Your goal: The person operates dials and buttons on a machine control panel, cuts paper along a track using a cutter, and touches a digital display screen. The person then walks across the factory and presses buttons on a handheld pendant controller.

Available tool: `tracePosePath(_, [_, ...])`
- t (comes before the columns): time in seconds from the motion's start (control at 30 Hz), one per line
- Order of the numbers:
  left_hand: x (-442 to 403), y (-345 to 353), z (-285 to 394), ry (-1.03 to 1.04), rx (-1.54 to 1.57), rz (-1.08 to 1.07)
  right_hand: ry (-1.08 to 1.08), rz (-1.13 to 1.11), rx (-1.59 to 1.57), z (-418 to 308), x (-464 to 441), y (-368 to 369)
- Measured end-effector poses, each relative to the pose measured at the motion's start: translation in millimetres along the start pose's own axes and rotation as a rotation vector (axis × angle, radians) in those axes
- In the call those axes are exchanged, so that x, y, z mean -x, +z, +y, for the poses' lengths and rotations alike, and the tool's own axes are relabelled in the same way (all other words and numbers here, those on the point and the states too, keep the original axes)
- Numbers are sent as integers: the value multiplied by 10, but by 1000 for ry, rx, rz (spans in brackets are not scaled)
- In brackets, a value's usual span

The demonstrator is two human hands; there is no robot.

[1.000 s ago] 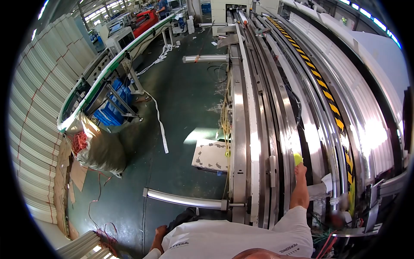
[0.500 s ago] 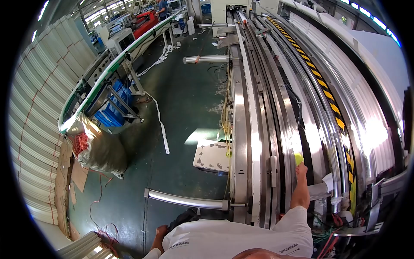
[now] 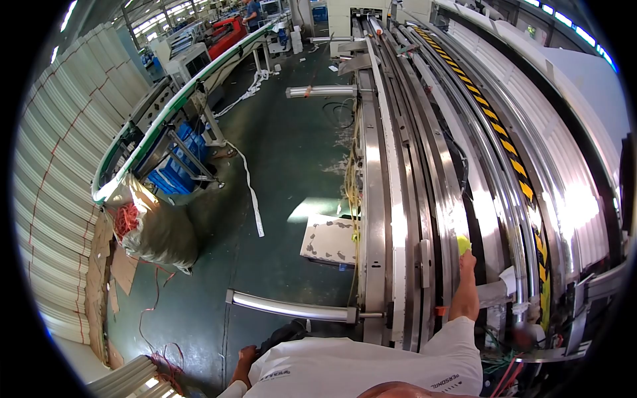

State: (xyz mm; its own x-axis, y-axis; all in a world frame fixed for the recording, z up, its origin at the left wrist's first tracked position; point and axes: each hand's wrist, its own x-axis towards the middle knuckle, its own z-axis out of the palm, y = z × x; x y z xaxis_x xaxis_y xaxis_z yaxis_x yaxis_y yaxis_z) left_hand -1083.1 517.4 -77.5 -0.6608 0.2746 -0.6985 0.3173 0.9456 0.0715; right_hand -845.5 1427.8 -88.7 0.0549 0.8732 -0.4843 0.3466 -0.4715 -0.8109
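Observation:
My right hand (image 3: 467,259) reaches forward over the long metal machine bed. Its fingers are closed on a bright yellow cloth-like piece (image 3: 464,245), pressed against a shiny metal rail (image 3: 446,219). The exact kind of the yellow piece is too small to make out. My left hand (image 3: 247,353) hangs low beside my dark-clad leg, away from the machine. Its fingers are too small and unclear to read, and nothing held shows in it.
Metal cylinders (image 3: 292,307) jut out from the machine over the green floor. A sack of red strips (image 3: 162,232) stands beside a green-edged curved conveyor (image 3: 159,119). Stacked white profiles (image 3: 53,172) line the left. Striped tape (image 3: 494,119) runs along the machine. A person (image 3: 252,14) stands far back.
The whole view has shifted slightly to the right. My right hand stays on the yellow piece at nearly the same spot on the rail. My left hand has hardly moved.

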Motion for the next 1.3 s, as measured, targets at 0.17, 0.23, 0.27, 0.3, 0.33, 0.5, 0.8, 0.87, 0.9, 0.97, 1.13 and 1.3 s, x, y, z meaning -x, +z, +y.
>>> tracePosePath(0.17, [42,9,-64,89,13,136,-206,62,190,654,-1017,28])
tracePosePath(0.23, [68,9,-86,47,61,139,-282,78,254,662,-1020,25])
tracePosePath(0.27, [81,21,-108,25,84,139,-399,87,282,638,-991,35])
tracePosePath(0.3, [99,30,-134,22,85,124,-312,88,297,608,-960,40])
tracePosePath(0.33, [121,30,-151,19,86,109,-275,94,306,598,-950,56])
tracePosePath(0.5, [142,133,-179,-47,89,93,-232,111,282,545,-851,56])
tracePosePath(0.8, [190,131,-246,-60,105,109,-201,95,343,465,-577,72])
tracePosePath(0.87, [177,163,-310,-49,121,136,-207,102,362,458,-484,83])
tracePosePath(0.9, [215,166,-342,-46,118,108,-213,99,374,467,-439,74])
tracePosePath(0.97, [107,225,-475,-19,100,55,-230,96,386,446,-308,109])
tracePosePath(1.13, [50,288,-718,73,-3,134,-260,95,407,450,-73,9])
tracePosePath(1.3, [85,247,-683,-107,-10,111,-301,78,431,458,21,32])
